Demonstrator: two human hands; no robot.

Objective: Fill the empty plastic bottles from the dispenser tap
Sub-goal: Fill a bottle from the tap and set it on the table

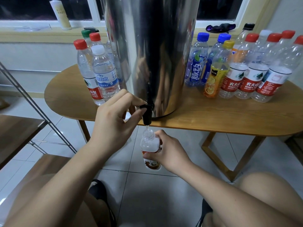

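While the left hand (pixel 114 118) pinches the black tap lever (pixel 146 106) at the foot of the steel dispenser (pixel 152 46), the right hand (pixel 170 153) grips a small uncapped plastic bottle (pixel 150 145) upright just below the spout, beyond the worktop (pixel 213 115) edge, a thin stream entering its neck. One cluster of capped bottles (pixel 105 74) stands left of the dispenser, a larger cluster (pixel 246 76) to its right.

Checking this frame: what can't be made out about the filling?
Head view only.
1. Water level in the held bottle: label and right hand cover its lower body.
2. Tap lever position: left hand pinches over it.
3. Dispenser top and lid: cut off by the upper edge.
4. Rightmost red-capped bottle: cut by the right edge.
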